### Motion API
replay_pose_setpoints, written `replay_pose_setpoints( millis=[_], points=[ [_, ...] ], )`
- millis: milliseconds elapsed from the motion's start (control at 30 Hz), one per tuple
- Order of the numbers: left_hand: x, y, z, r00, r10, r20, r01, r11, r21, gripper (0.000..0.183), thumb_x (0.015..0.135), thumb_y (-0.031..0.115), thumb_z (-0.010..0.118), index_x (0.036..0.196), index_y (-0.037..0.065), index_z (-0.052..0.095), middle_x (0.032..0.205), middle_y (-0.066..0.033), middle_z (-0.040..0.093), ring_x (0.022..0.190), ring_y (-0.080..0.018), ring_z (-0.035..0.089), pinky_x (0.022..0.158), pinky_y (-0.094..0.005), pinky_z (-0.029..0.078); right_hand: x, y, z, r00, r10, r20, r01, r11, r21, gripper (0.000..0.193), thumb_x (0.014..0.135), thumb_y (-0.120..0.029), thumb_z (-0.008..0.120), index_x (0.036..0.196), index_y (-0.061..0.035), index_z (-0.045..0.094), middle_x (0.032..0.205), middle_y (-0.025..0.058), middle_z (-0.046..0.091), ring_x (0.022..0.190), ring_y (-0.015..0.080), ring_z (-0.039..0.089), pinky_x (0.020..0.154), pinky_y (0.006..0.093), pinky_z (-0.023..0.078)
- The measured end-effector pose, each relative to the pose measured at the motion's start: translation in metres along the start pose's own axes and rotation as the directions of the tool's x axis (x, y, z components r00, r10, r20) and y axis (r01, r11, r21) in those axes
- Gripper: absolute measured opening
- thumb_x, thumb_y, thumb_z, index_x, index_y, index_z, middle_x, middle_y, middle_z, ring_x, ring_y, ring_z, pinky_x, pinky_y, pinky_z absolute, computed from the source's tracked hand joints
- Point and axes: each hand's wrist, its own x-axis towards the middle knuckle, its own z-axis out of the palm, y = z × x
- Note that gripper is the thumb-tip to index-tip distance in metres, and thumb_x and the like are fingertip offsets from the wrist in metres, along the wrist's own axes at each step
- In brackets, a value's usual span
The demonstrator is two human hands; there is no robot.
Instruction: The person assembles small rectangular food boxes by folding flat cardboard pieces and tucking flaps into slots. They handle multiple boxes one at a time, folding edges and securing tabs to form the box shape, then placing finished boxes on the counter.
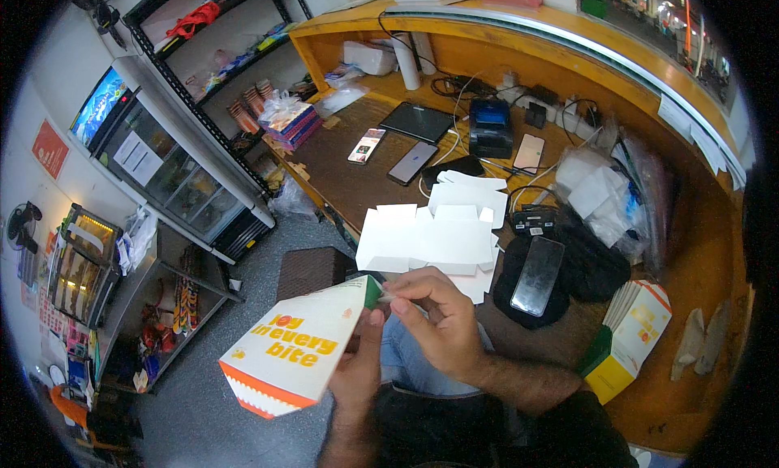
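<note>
A white food carton with yellow lettering, an orange scalloped edge and a green end lies tilted over my lap, partly folded flat. My left hand grips it from its right side, thumb up near the green end and the other fingers hidden behind the board. At that green end, my right hand is closed in a pinch. Between its fingertips shows a small pale bit, too small to tell what it is. Just beyond my hands, flat white carton blanks lie in a loose pile on the desk.
To the right stands a stack of similar printed cartons, beside a dark cloth bag with a phone on it. Further back are more phones, a tablet, a small printer and cables. A brown stool stands left of the desk.
</note>
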Motion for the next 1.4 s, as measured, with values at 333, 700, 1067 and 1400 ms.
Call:
replay_pose_setpoints(
  millis=[333, 700, 1067, 1400],
  points=[
    [0.017, 0.016, -0.019, 0.936, -0.269, 0.228, 0.3, 0.947, -0.116, 0.034, 0.095, -0.001, 0.075, 0.126, -0.007, 0.062, 0.117, -0.0193, 0.07, 0.105, -0.0275, 0.073, 0.088, -0.0451, 0.066, -0.001, -0.01, -0.003, 0.991, 0.127, 0.038, -0.127, 0.992, 0.016, 0.011, 0.1, -0.007, 0.072, 0.105, 0.002, 0.071, 0.107, 0.013, 0.067, 0.104, 0.0214, 0.065, 0.095, 0.034, 0.051],
    [0.014, 0.015, -0.019, 0.934, -0.247, 0.259, 0.282, 0.953, -0.109, 0.047, 0.093, -0.006, 0.073, 0.137, -0.005, 0.057, 0.128, -0.0188, 0.067, 0.115, -0.0286, 0.068, 0.1, -0.0417, 0.06, 0.002, -0.022, -0.007, 0.999, 0.007, 0.052, 0.0, 0.99, -0.143, 0.009, 0.098, -0.008, 0.073, 0.101, 0.0006, 0.073, 0.103, 0.0134, 0.068, 0.101, 0.0226, 0.065, 0.093, 0.0346, 0.051],
    [0.011, 0.011, -0.024, 0.963, -0.099, 0.25, 0.132, 0.984, -0.118, 0.057, 0.097, -0.002, 0.072, 0.148, -0.003, 0.047, 0.133, -0.02, 0.064, 0.117, -0.0306, 0.068, 0.096, -0.0445, 0.062, 0.006, -0.026, -0.01, 0.966, -0.211, 0.147, 0.248, 0.915, -0.319, 0.011, 0.089, -0.005, 0.079, 0.099, -0.0032, 0.074, 0.105, 0.011, 0.068, 0.099, 0.0295, 0.065, 0.09, 0.0401, 0.051],
    [0.005, -0.014, -0.047, 0.959, 0.155, 0.239, -0.248, 0.866, 0.434, 0.051, 0.104, 0.008, 0.063, 0.152, 0.004, 0.047, 0.141, -0.0182, 0.061, 0.131, -0.03, 0.061, 0.11, -0.05, 0.051, 0.01, -0.043, -0.01, 0.878, -0.376, 0.295, 0.467, 0.811, -0.354, 0.025, 0.083, -0.004, 0.086, 0.106, -0.0071, 0.076, 0.113, 0.0093, 0.07, 0.117, 0.0334, 0.065, 0.101, 0.0455, 0.054]
  ],
)
